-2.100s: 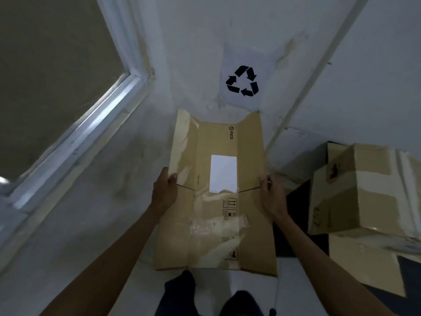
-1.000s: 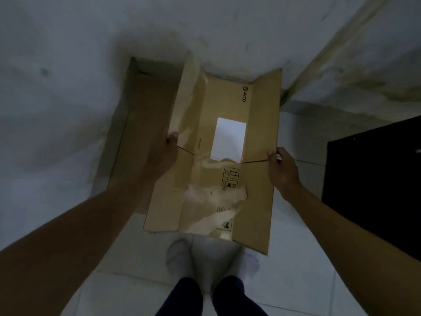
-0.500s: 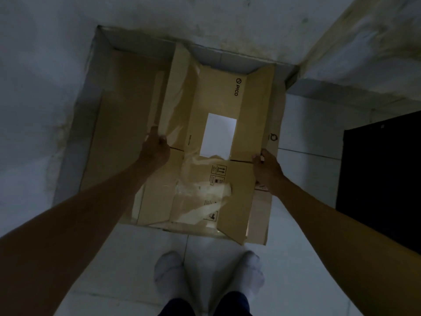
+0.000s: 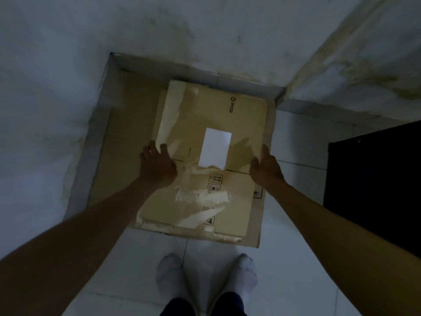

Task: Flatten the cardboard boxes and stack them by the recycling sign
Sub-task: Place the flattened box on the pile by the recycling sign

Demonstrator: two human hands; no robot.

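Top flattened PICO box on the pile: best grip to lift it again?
Probably the two long side edges of the flattened PICO box, near the mid fold line, one hand from each side. It lies flat on other cardboard, so only its edges are exposed. Left hand and right hand are already there, open.

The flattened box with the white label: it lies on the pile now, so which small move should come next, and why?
Probably lift both hands away. The flattened box already lies flat on the other cardboard in the corner by the wall. The left hand and right hand have loose, spread fingers at its side edges and grip nothing, so holding on seems no longer needed.
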